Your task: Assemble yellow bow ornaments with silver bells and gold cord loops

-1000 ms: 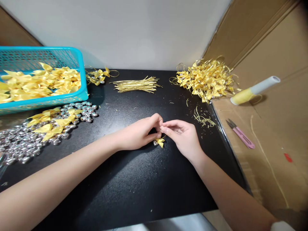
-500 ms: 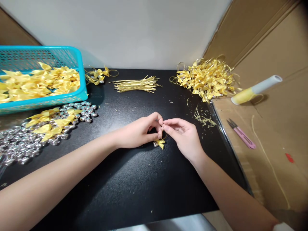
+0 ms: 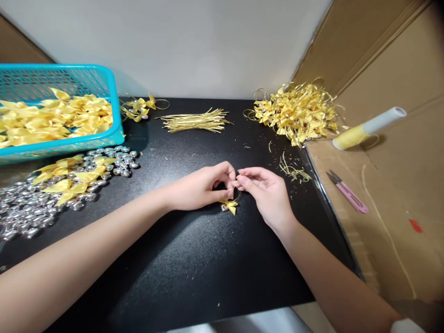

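Observation:
Over the middle of the black table, my left hand point(image 3: 211, 185) pinches a thin gold cord point(image 3: 239, 194) between thumb and fingers. From the cord's loop hang a yellow ribbon bow point(image 3: 230, 206) and a silver bead point(image 3: 224, 208), low at the tabletop under my fingers. My right hand point(image 3: 265, 189) meets the left at the fingertips, its thumb and index finger close together by the cord's end. What exactly lies between the right fingertips is too small to make out.
A turquoise basket point(image 3: 120, 115) of yellow bows stands left, with silver beads point(image 3: 27, 208) before it. Gold cords point(image 3: 196, 121) lie at the back, beside a pile of finished bow loops point(image 3: 298, 113). Cord scraps point(image 3: 294, 169), pink thread snips point(image 3: 350, 196) and a tube point(image 3: 371, 129) are right.
My right fingertips have shifted slightly right and loosened a little at the cord. My left hand keeps its pinch, and the bow and bead hang almost where they were.

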Tool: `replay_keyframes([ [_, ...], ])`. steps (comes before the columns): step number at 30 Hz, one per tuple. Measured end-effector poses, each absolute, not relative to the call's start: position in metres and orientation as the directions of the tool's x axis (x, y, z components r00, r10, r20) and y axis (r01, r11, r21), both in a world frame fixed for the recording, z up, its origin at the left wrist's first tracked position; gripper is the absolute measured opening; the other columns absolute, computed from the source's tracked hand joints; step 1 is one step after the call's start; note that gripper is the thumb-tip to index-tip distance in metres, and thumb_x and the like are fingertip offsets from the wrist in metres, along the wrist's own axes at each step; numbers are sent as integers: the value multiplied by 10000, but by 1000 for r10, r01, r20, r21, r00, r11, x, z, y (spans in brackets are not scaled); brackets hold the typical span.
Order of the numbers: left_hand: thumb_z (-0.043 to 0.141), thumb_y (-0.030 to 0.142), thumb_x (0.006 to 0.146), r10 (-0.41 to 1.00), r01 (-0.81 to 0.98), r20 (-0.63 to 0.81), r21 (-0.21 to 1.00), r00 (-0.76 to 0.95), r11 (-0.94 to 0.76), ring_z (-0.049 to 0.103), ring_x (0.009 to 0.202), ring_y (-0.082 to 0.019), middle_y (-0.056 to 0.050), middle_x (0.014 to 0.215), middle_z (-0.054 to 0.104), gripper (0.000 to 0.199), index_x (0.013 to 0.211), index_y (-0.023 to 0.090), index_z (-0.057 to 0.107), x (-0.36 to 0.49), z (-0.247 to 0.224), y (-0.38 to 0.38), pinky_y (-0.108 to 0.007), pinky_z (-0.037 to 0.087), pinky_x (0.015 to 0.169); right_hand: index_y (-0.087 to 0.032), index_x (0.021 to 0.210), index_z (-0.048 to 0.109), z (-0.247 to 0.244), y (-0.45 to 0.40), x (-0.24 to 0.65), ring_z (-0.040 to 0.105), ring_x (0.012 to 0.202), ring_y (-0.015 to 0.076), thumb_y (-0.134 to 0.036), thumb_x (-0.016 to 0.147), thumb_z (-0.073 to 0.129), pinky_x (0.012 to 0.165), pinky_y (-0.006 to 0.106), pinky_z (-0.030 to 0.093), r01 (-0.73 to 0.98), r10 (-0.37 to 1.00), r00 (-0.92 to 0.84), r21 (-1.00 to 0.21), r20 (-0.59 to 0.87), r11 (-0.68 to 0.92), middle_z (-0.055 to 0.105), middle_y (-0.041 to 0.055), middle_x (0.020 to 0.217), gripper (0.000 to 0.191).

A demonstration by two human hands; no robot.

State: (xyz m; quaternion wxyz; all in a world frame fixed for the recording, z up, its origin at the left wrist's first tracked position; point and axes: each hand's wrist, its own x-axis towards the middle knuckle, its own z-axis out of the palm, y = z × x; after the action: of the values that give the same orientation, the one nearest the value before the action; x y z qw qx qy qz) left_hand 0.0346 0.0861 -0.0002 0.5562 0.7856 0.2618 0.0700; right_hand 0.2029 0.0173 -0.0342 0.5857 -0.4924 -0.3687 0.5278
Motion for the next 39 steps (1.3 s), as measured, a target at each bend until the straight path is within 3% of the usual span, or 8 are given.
replay_keyframes([
  [4, 531, 173, 888, 476, 344, -182, 897, 860, -278, 612, 759, -134, 2, 836, 669, 136, 979, 195, 432, 35, 1, 86, -266, 443, 732, -199, 842, 715, -34, 18, 203, 703, 729, 145, -289, 682, 808, 738, 324, 590, -302, 977, 169, -950, -132, -77, 729, 4, 780, 206],
  [10, 527, 176, 890, 464, 374, -199, 869, 863, -323, 626, 771, -141, -10, 871, 697, 138, 981, 197, 425, 35, 2, 85, -271, 435, 744, -253, 1101, 632, -32, 19, 205, 682, 691, 118, -228, 687, 806, 751, 317, 591, -357, 977, 178, -933, -114, -44, 690, -48, 758, 449],
  [27, 492, 151, 898, 406, 363, -193, 843, 893, -397, 590, 745, -137, -12, 850, 662, 97, 929, 199, 414, 34, 3, 84, -254, 413, 690, -243, 1086, 582, -34, 21, 208, 674, 690, 113, -221, 697, 791, 742, 302, 567, -368, 979, 174, -929, -107, -36, 670, -56, 743, 443],
  [39, 504, 110, 886, 381, 369, -205, 824, 901, -429, 596, 747, -143, -11, 841, 680, 171, 932, 209, 373, 30, 1, 79, -261, 411, 708, -263, 1079, 579, -35, 23, 210, 665, 694, 122, -235, 695, 797, 764, 324, 570, -348, 975, 184, -936, -128, -57, 655, -53, 768, 442],
])
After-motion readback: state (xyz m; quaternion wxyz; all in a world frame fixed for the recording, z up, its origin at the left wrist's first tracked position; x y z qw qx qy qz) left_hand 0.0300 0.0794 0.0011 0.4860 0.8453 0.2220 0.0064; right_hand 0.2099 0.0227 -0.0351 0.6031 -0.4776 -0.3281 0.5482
